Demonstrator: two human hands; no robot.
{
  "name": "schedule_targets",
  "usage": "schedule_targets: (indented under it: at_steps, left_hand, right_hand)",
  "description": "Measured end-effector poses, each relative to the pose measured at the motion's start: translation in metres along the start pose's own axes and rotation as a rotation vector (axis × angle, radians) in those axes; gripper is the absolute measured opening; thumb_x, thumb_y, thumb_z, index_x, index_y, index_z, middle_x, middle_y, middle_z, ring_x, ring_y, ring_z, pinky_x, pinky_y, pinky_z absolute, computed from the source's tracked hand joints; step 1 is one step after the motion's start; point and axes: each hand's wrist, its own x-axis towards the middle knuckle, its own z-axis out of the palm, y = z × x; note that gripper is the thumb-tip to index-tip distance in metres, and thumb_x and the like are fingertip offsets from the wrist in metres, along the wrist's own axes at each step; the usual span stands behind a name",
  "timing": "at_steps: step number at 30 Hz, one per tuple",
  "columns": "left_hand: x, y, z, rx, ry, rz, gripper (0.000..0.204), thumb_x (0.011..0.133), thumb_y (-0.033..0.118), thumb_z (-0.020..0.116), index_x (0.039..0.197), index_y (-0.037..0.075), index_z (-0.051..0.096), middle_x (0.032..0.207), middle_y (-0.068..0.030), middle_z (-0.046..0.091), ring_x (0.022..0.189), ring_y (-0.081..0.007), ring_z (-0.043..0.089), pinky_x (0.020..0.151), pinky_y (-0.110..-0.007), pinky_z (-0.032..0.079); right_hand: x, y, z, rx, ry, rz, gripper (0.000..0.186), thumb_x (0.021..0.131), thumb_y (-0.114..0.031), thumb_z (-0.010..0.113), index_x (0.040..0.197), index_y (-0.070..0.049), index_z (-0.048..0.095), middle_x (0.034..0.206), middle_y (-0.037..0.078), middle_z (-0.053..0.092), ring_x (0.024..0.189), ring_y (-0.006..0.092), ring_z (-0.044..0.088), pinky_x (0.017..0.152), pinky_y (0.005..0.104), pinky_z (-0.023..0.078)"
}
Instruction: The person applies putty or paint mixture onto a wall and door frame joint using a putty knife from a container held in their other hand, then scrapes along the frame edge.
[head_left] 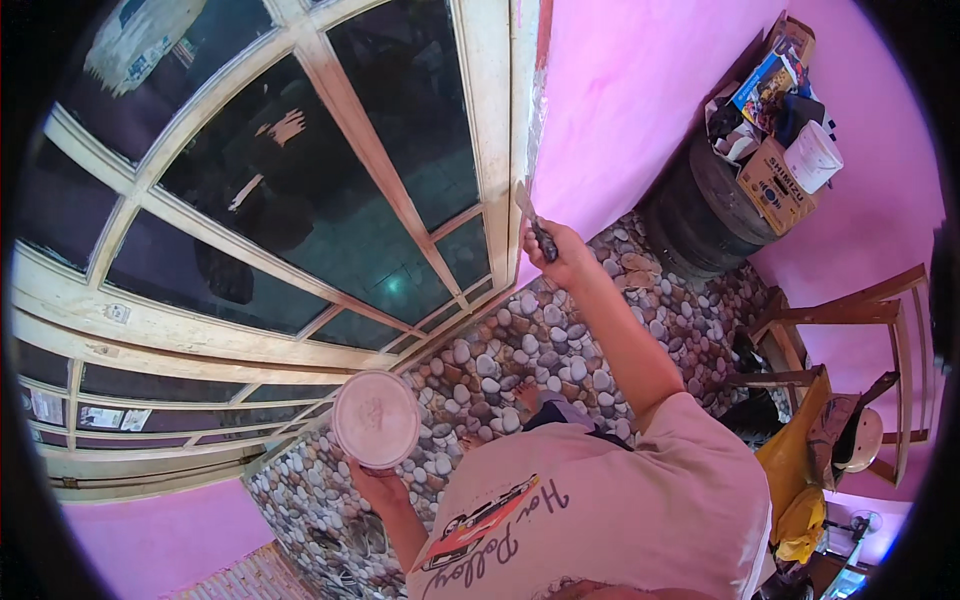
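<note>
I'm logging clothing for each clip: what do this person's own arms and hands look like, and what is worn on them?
Both forearms are bare. The right hand and the left hand wear no gloves, and no watch, ring or bracelet can be made out. The only clothing near the arms is a light beige short-sleeved T-shirt with a red car graphic and dark script lettering on the front; its sleeve ends near the right elbow.

Putty knife at the window frame, tub held below

The right hand (pixel 565 258) grips a putty knife (pixel 533 222), its blade touching the pale window frame (pixel 492 130) beside the pink wall (pixel 640 90). The left hand (pixel 378 488) holds a round white tub (pixel 375 418) from beneath, over the pebble-patterned floor (pixel 520 350). Stacked tyres (pixel 705 210) carry boxes (pixel 775 185).
</note>
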Motion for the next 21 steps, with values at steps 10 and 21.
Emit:
schedule_targets:
  at_steps: [10, 21]
  left_hand:
    - [-0.005, -0.006, -0.005, -0.043, 0.0, 0.002, 0.039, 0.097, 0.027, 0.044, 0.126, 0.0, 0.05, 0.123, -0.0122, 0.059, 0.11, -0.0218, 0.06, 0.091, -0.035, 0.051]
    - [-0.009, -0.01, 0.001, -0.004, 0.031, -0.001, 0.038, 0.098, 0.027, 0.042, 0.125, 0.0, 0.049, 0.123, -0.0134, 0.059, 0.111, -0.0227, 0.059, 0.091, -0.035, 0.052]
  right_hand:
    - [-0.018, -0.053, -0.004, -0.912, 0.17, -0.146, 0.022, 0.097, -0.017, 0.043, 0.097, 0.0, 0.056, 0.07, 0.006, 0.058, 0.051, 0.0118, 0.051, 0.04, 0.0244, 0.041]
    - [-0.003, -0.081, 0.0, -0.951, 0.207, -0.135, 0.02, 0.095, -0.016, 0.046, 0.088, -0.001, 0.057, 0.066, 0.005, 0.056, 0.047, 0.0097, 0.048, 0.037, 0.0235, 0.035]
